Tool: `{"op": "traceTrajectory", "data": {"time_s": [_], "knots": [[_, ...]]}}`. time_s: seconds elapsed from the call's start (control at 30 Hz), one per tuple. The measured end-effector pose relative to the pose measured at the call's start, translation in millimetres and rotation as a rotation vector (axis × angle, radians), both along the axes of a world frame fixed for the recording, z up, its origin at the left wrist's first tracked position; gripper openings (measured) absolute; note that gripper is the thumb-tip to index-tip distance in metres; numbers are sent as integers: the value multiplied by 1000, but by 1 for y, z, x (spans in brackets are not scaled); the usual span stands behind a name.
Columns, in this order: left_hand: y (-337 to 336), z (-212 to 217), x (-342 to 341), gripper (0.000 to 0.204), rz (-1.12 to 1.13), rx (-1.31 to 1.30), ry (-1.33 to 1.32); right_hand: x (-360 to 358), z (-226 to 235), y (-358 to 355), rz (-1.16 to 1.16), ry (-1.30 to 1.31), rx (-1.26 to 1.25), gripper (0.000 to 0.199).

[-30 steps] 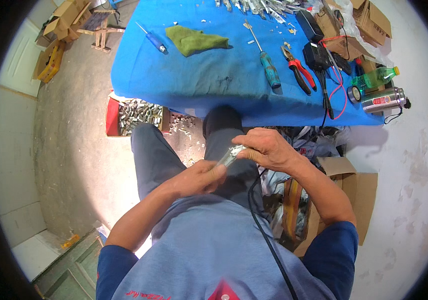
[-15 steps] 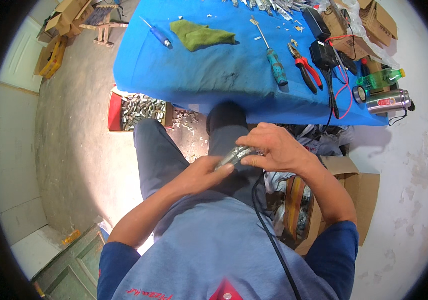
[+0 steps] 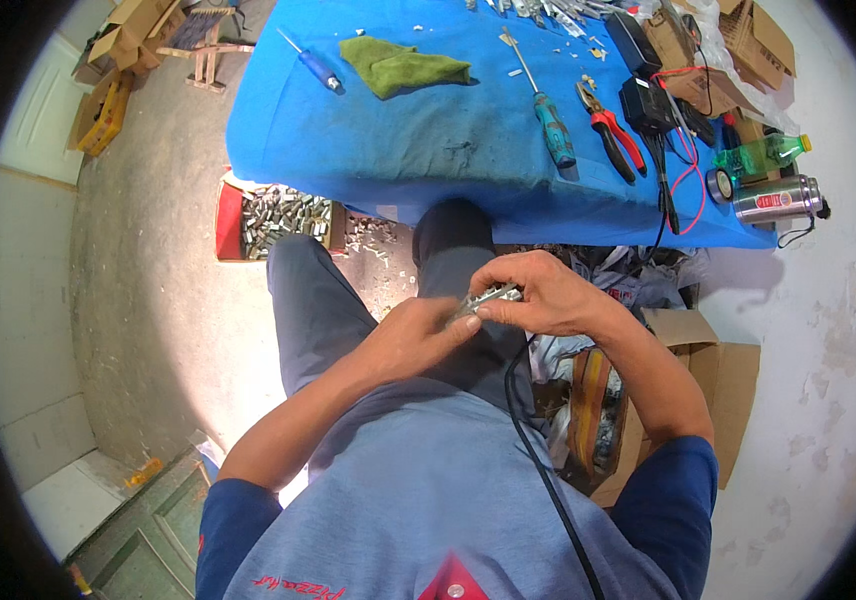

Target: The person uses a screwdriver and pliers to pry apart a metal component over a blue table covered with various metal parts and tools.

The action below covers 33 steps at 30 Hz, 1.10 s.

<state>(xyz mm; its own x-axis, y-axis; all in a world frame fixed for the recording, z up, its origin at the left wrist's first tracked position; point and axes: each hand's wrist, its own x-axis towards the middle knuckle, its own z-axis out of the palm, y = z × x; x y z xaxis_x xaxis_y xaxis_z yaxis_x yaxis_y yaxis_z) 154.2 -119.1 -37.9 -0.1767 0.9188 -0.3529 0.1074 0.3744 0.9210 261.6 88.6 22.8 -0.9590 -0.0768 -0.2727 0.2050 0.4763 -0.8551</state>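
Observation:
Above my thighs, both hands are closed around a small, long silvery metal part [image 3: 493, 296] with a jagged edge. My left hand [image 3: 414, 338] pinches its left end, the thumb lying along it; those fingers are slightly blurred. From the other side, my right hand [image 3: 540, 290] grips it between thumb and bent fingers. Much of the part is hidden by the fingers, so its exact kind does not show. Beyond my hands is the edge of a table with a blue cloth [image 3: 388, 150].
On the cloth lie a blue screwdriver [image 3: 319, 70], a green rag [image 3: 403, 68], a teal-handled screwdriver [image 3: 554, 130], red-handled pliers [image 3: 611, 132], black adapters [image 3: 645, 105] and a steel flask [image 3: 776, 199]. A red box [image 3: 229, 222] of metal pieces sits below. A cardboard box [image 3: 733, 400] stands at right.
My left hand has moved slightly up and right along the metal part, covering more of it. The part now lies flatter, and my right fingers have curled closer round its end.

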Motion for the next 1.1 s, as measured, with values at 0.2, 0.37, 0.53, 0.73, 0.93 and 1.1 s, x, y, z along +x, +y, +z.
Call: {"op": "traceTrajectory", "data": {"time_s": [0.2, 0.37, 0.53, 0.73, 0.93, 1.1], "knots": [[-1, -9, -3, 55, 198, 29, -223, 4, -6, 3, 19, 48, -30, 28], [-4, -8, -6, 57, 239, 44, -293, 7, -13, 2, 5, 40, -9, 27], [-4, -11, -13, 58, 304, 57, -267, 11, -4, 6, -27, -6, -46, 25], [-11, -18, -45, 53, 625, 42, -738, 21, 5, 24, -138, 5, -135, 22], [-8, -14, -39, 54, 528, 56, -687, 23, 2, 35, -176, -1, -247, 20], [10, -5, -21, 58, 373, 52, -527, 29, -7, 23, -201, -142, -370, 20]]}}
